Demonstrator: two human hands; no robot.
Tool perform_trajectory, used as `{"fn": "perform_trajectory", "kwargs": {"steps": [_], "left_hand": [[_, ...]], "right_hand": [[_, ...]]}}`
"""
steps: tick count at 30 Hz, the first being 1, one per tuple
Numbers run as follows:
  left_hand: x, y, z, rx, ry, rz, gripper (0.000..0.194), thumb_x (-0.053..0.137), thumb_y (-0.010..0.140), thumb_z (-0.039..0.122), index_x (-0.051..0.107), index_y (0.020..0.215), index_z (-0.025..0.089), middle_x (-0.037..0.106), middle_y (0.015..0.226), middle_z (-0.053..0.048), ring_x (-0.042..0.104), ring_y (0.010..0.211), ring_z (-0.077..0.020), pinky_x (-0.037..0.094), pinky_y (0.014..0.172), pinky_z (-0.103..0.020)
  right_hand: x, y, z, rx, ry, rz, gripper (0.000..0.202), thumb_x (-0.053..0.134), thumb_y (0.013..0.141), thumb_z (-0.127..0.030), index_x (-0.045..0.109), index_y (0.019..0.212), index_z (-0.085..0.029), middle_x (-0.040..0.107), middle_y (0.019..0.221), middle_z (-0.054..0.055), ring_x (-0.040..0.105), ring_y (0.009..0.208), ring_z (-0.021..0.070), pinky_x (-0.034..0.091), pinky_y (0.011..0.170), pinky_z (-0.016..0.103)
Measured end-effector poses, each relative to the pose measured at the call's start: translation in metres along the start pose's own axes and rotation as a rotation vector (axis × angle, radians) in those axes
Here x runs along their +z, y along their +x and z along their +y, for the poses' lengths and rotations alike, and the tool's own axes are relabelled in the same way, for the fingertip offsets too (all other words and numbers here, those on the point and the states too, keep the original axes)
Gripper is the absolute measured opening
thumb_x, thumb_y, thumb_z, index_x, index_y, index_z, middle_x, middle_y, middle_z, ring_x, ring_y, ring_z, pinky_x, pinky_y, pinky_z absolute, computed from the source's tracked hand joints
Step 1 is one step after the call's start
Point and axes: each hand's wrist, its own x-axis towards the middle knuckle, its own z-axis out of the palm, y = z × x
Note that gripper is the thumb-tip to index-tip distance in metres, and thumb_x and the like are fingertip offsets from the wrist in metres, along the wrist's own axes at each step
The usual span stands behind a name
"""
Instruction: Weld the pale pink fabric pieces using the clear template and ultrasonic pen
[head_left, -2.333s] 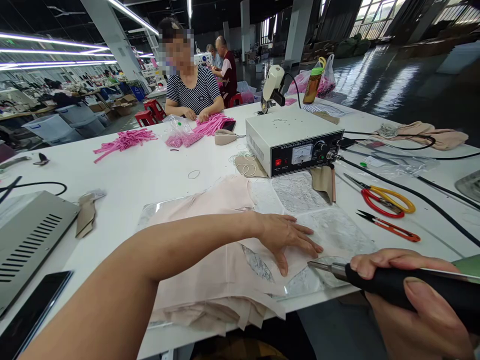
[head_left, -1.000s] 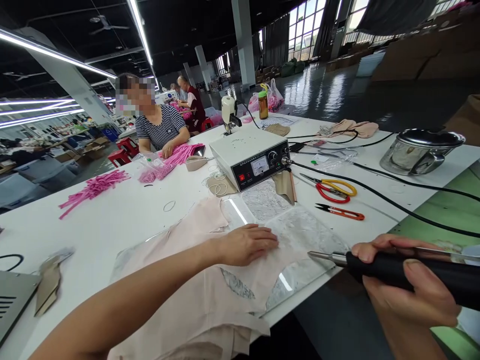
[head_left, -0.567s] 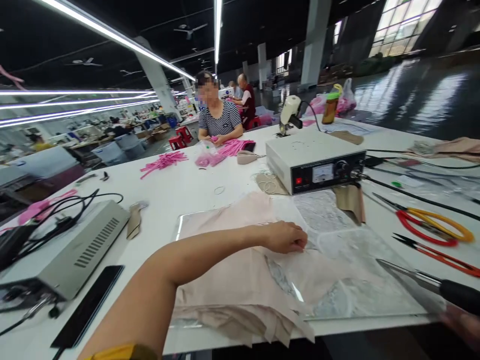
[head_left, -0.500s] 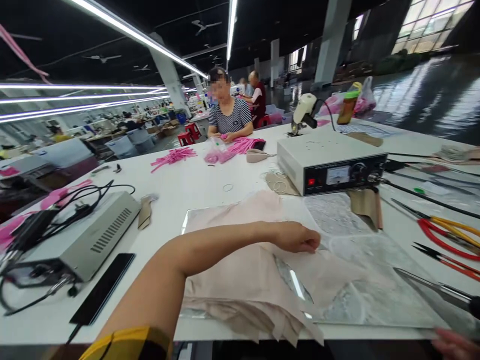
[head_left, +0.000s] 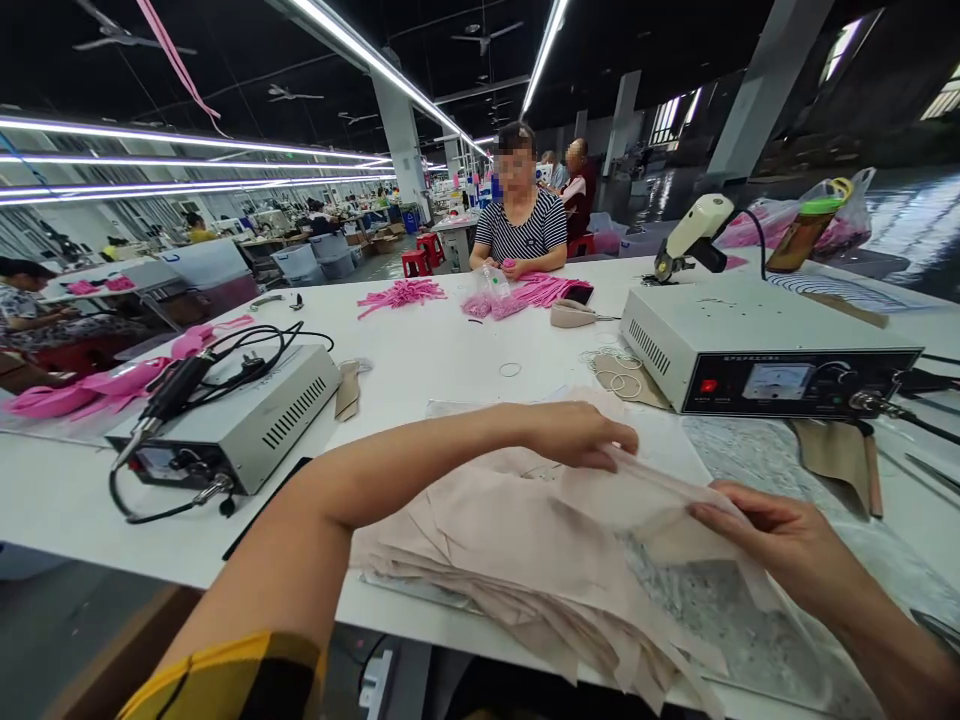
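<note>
My left hand [head_left: 581, 435] reaches across the pile and pinches the far edge of a sheer pale-pink fabric piece [head_left: 664, 490]. My right hand [head_left: 780, 540] grips the same piece farther right, its edge between thumb and fingers. The piece is raised and stretched a little between both hands. Beneath and to the left lies a loose stack of similar pale-pink fabric pieces [head_left: 480, 530], its layers hanging over the table's front edge. A clear, shiny sheet [head_left: 750, 620] over a grey mottled surface shows under the fabric at right.
A control box with a meter [head_left: 802, 380] stands at right, another metal box [head_left: 247, 420] at left with a corded hand tool [head_left: 176, 390]. A dark flat device [head_left: 262, 515] lies beside my left arm. Across the table, a co-worker [head_left: 521, 220] handles pink strips [head_left: 551, 288].
My right hand has come in from the lower right corner and taken hold of the fabric edge. My left hand has lifted its part of the piece. The view has turned left.
</note>
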Motion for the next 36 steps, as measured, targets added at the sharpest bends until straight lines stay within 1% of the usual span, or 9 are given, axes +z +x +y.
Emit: {"fn": "perform_trajectory", "kwargs": {"steps": [4, 6, 9, 11, 16, 22, 28, 33, 36], "left_hand": [[0.003, -0.072, -0.012, -0.106, 0.189, 0.113, 0.010, 0.048, 0.088, 0.021, 0.057, 0.087, 0.020, 0.065, 0.084, -0.005, 0.057, 0.076, -0.0159, 0.036, 0.091, -0.032], [0.015, -0.109, -0.005, -0.119, 0.248, 0.083, 0.013, 0.047, 0.085, 0.016, 0.058, 0.081, 0.020, 0.063, 0.075, -0.003, 0.055, 0.069, -0.0145, 0.036, 0.091, -0.033], [0.035, -0.150, 0.010, -0.105, 0.187, -0.036, 0.004, 0.058, 0.078, 0.019, 0.061, 0.077, 0.021, 0.062, 0.073, -0.002, 0.054, 0.063, -0.0132, 0.039, 0.088, -0.032], [0.041, -0.160, 0.013, -0.155, 0.071, -0.048, 0.007, 0.059, 0.080, 0.026, 0.064, 0.080, 0.022, 0.062, 0.071, -0.001, 0.054, 0.062, -0.0120, 0.042, 0.083, -0.029], [0.040, -0.117, -0.019, -0.438, -0.017, 0.197, 0.020, 0.050, 0.088, 0.027, 0.068, 0.093, 0.019, 0.064, 0.091, -0.004, 0.059, 0.075, -0.0121, 0.044, 0.070, -0.023], [0.053, -0.029, -0.066, -0.652, 0.035, 0.294, 0.030, 0.052, 0.087, 0.030, 0.060, 0.113, 0.018, 0.055, 0.126, -0.008, 0.056, 0.110, -0.0218, 0.044, 0.094, -0.033], [0.065, -0.011, -0.084, -0.703, 0.059, 0.266, 0.031, 0.057, 0.082, 0.035, 0.060, 0.107, 0.016, 0.058, 0.115, -0.011, 0.057, 0.105, -0.0252, 0.046, 0.092, -0.038], [0.060, -0.011, -0.093, -0.726, 0.052, 0.310, 0.028, 0.060, 0.080, 0.034, 0.061, 0.102, 0.017, 0.061, 0.106, -0.009, 0.058, 0.100, -0.0237, 0.046, 0.087, -0.035], [0.053, -0.014, -0.091, -0.681, 0.052, 0.353, 0.016, 0.056, 0.082, 0.027, 0.061, 0.092, 0.016, 0.063, 0.099, -0.007, 0.058, 0.095, -0.0205, 0.045, 0.087, -0.033]], "right_hand": [[0.019, -0.007, -0.009, -0.535, -0.237, 0.154, 0.013, 0.060, 0.081, -0.029, 0.072, 0.084, -0.026, 0.067, 0.074, 0.005, 0.061, 0.061, 0.0140, 0.048, 0.051, 0.022], [0.029, -0.018, -0.013, -0.700, -0.345, 0.017, 0.022, 0.056, 0.083, -0.020, 0.071, 0.095, -0.029, 0.068, 0.076, 0.003, 0.063, 0.062, 0.0128, 0.049, 0.052, 0.021], [0.035, -0.029, -0.016, -0.723, -0.407, -0.315, 0.030, 0.061, 0.080, -0.028, 0.067, 0.110, -0.030, 0.070, 0.094, 0.006, 0.068, 0.083, 0.0185, 0.057, 0.068, 0.026], [0.031, -0.023, -0.011, -0.628, -0.365, -0.369, 0.036, 0.061, 0.080, -0.037, 0.064, 0.116, -0.030, 0.068, 0.109, 0.008, 0.066, 0.098, 0.0223, 0.056, 0.079, 0.032], [0.021, 0.063, 0.018, -0.205, -0.380, -0.025, 0.028, 0.049, 0.084, -0.042, 0.072, 0.091, -0.026, 0.071, 0.097, 0.006, 0.066, 0.089, 0.0224, 0.055, 0.071, 0.031], [0.036, 0.164, 0.046, -0.190, -0.488, -0.113, 0.029, 0.060, 0.076, -0.027, 0.068, 0.104, -0.022, 0.069, 0.107, 0.007, 0.065, 0.093, 0.0217, 0.054, 0.078, 0.034], [0.038, 0.180, 0.064, -0.245, -0.556, -0.197, 0.026, 0.055, 0.089, -0.038, 0.060, 0.099, -0.015, 0.063, 0.096, 0.004, 0.060, 0.082, 0.0141, 0.051, 0.075, 0.035], [0.031, 0.173, 0.052, -0.379, -0.507, -0.134, 0.015, 0.058, 0.080, -0.027, 0.054, 0.069, -0.018, 0.059, 0.080, 0.001, 0.056, 0.078, 0.0149, 0.047, 0.075, 0.032], [0.025, 0.158, 0.038, -0.422, -0.474, -0.075, 0.011, 0.053, 0.077, -0.025, 0.051, 0.067, -0.021, 0.054, 0.070, 0.000, 0.053, 0.068, 0.0148, 0.046, 0.064, 0.028]]}}
